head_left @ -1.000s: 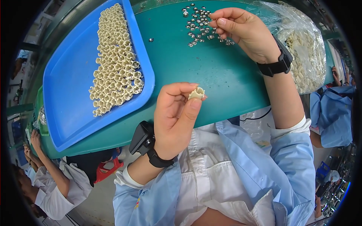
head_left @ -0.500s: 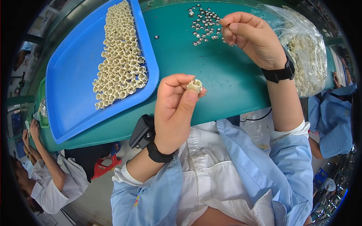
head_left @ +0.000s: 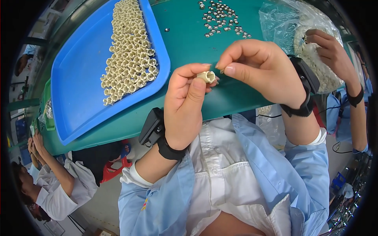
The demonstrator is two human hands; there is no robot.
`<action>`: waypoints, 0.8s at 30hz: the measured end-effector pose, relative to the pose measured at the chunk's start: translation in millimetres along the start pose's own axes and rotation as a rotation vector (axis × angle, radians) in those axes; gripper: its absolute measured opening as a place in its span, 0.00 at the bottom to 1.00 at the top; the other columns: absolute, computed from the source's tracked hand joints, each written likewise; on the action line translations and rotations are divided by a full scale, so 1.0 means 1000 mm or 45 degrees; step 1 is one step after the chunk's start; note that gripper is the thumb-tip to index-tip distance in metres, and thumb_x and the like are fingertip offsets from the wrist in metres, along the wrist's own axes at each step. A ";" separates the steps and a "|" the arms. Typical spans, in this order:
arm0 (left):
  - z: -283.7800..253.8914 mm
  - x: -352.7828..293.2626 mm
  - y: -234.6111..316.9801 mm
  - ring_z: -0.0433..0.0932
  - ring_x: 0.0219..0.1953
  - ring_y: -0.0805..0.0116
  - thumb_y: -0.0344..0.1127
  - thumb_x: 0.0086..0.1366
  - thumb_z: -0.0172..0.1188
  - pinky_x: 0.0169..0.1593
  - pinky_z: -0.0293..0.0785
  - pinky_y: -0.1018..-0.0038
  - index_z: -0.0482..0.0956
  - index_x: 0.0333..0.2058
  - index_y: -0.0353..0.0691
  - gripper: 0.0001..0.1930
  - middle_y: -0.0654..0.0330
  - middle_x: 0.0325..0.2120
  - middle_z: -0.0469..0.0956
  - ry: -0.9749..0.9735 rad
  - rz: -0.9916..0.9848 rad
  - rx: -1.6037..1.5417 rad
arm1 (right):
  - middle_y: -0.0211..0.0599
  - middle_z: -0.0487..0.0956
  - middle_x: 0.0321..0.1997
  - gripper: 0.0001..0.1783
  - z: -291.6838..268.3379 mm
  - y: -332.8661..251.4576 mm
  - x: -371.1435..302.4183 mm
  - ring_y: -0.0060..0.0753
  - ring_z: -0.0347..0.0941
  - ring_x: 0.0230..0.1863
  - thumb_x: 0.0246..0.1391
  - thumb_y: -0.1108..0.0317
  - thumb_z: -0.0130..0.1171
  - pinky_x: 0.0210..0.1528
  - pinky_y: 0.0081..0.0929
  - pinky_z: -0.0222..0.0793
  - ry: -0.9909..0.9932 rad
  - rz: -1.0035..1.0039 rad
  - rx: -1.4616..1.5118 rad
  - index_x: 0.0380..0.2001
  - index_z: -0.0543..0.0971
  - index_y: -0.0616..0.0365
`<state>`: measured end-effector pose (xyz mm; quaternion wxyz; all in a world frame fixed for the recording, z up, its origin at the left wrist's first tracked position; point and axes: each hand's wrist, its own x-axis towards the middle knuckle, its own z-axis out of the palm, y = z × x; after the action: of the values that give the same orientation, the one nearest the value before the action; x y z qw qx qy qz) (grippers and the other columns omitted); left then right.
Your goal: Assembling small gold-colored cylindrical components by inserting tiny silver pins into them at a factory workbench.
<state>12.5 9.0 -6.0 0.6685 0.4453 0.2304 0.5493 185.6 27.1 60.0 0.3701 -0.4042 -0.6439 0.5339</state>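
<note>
My left hand (head_left: 184,106) pinches a short cream plastic sleeve (head_left: 205,76) with a notched rim between thumb and fingers, its open end facing right. Just right of it, my right hand (head_left: 265,72) is closed in a pinch of thumb and forefinger. A tiny piece shows at those fingertips, too small to make out. The fingertips are close to the sleeve's opening but apart from it. Beyond my hands, small shiny metal beads (head_left: 220,17) lie scattered on the green table (head_left: 189,47).
On the left a blue tray (head_left: 75,86) holds many upright cream sleeves (head_left: 128,55). A clear plastic bag (head_left: 275,19) of cream pieces stands at the right, with another person's hand (head_left: 334,55) at it. One bead (head_left: 167,30) lies apart near the tray.
My right hand has come back from the beads toward the sleeve in my left hand. The sleeve has tipped to face right. Another person's hand has appeared at the bag.
</note>
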 end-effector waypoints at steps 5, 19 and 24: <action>0.000 0.000 -0.001 0.70 0.37 0.77 0.34 0.64 0.47 0.42 0.65 0.82 0.63 0.43 0.36 0.11 0.61 0.35 0.71 0.001 0.048 -0.045 | 0.29 0.74 0.30 0.05 0.010 -0.007 -0.001 0.14 0.68 0.33 0.50 0.77 0.54 0.34 0.11 0.64 -0.002 0.037 0.013 0.32 0.73 0.65; -0.006 -0.005 -0.003 0.68 0.39 0.77 0.28 0.63 0.47 0.45 0.64 0.81 0.64 0.40 0.36 0.07 0.60 0.38 0.68 -0.089 0.181 0.061 | 0.25 0.72 0.29 0.04 0.015 -0.002 0.000 0.12 0.66 0.30 0.49 0.76 0.55 0.33 0.10 0.62 -0.127 0.176 0.113 0.29 0.71 0.62; -0.007 -0.005 -0.003 0.68 0.37 0.77 0.33 0.63 0.48 0.42 0.65 0.80 0.64 0.40 0.38 0.08 0.61 0.36 0.69 -0.083 0.205 0.160 | 0.24 0.71 0.30 0.05 0.015 0.004 0.000 0.12 0.65 0.31 0.49 0.74 0.56 0.33 0.11 0.62 -0.171 0.168 0.104 0.29 0.71 0.61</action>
<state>6.9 6.2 -12.5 0.5999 0.5211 0.2060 0.5711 172.4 22.1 54.0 0.3063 -0.3939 -0.6169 0.6086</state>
